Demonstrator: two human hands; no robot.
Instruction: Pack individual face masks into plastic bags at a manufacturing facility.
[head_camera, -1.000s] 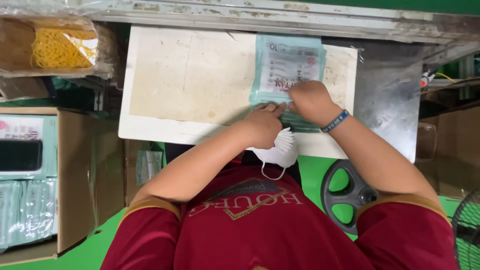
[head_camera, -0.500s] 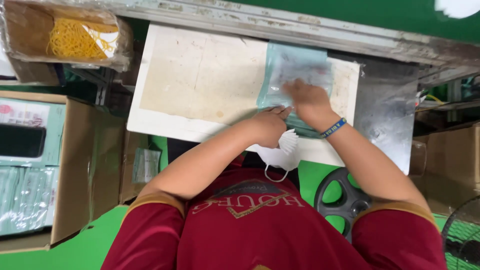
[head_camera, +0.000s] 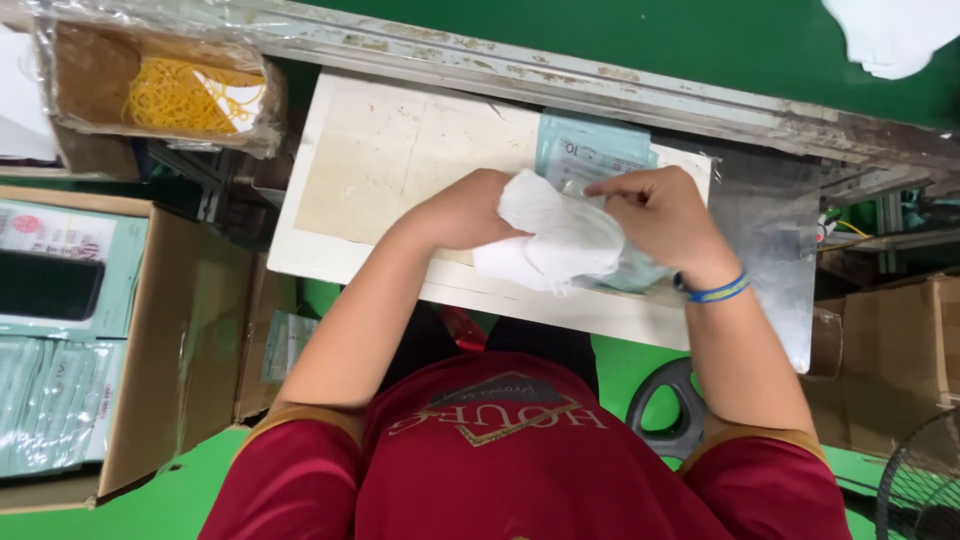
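Observation:
My left hand (head_camera: 462, 212) grips a stack of white face masks (head_camera: 560, 240) and holds it over a worn white board (head_camera: 390, 160). My right hand (head_camera: 660, 215), with a blue band on its wrist, pinches the edge of a teal and clear plastic pouch (head_camera: 590, 155) lying on the board. The masks touch the pouch and cover its near end. Both hands sit close together at the right half of the board.
A plastic-lined carton of yellow rubber bands (head_camera: 190, 95) stands at the back left. A cardboard box (head_camera: 180, 340) with teal packs is on the left. A green conveyor (head_camera: 600, 40) runs along the back. Another carton (head_camera: 900, 340), a black wheel (head_camera: 670, 410) and a fan (head_camera: 920, 490) are on the right.
The white masks, which hung below the board's near edge, have been lifted up between my hands. My hands have shifted from pressing on the pouch to holding masks and pouch.

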